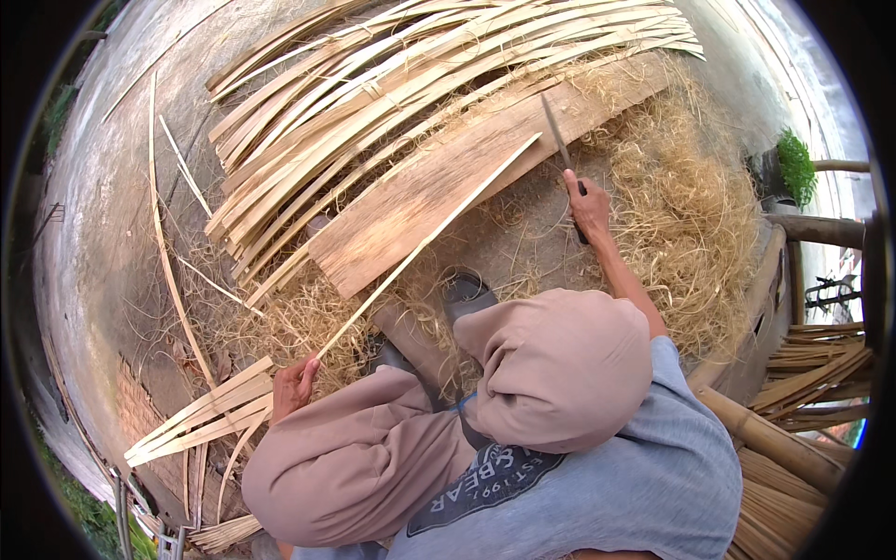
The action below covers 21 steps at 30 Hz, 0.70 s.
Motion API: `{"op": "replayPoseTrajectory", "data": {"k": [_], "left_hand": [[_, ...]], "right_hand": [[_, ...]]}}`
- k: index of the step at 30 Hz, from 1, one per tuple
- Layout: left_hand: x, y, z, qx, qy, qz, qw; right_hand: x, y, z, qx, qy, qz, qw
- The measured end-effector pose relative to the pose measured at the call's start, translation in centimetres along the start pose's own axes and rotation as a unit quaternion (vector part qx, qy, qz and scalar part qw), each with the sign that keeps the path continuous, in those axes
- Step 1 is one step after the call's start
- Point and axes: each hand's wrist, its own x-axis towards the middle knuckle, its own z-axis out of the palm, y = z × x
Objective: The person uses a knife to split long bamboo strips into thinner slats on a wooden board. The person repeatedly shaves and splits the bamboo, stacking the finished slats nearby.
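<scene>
At the lower left, beside my knee, my left hand (294, 385) is closed around the near end of a long, thin bamboo strip (429, 246). The strip slants up to the right, its far end over a broad wooden board (401, 210). On the right, my right hand (592, 213) grips the black handle of a knife (555, 131). The long, narrow blade points away from me, apart from the strip, with its tip over the board.
Behind the board lies a wide pile of split bamboo strips (373, 117). Curly shavings (686, 196) heap up at the right. More bamboo strips (210, 420) lie near my left hand. Bamboo poles (770, 439) and a green plant (796, 166) stand at the right edge.
</scene>
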Motion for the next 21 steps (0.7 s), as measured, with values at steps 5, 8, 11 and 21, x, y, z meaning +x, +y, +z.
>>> {"op": "replayPoseTrajectory", "data": {"k": [5,8,11,21], "left_hand": [[-0.9,0.2,0.2,0.053,-0.025,-0.017,0.998],[0.7,0.8,1.2,0.035,-0.002,0.005,0.999],[-0.3,0.3,0.6,0.055,0.014,-0.001,0.998],[3.8,8.8,5.4,0.109,0.111,0.073,0.985]], "right_hand": [[2.5,-1.9,-2.5,0.025,0.039,0.004,0.999],[-4.1,-2.7,0.7,-0.08,-0.081,-0.121,0.986],[-7.9,-1.9,3.3,-0.125,-0.088,-0.244,0.958],[-1.8,-2.3,-1.9,-0.101,0.026,-0.063,0.993]]}}
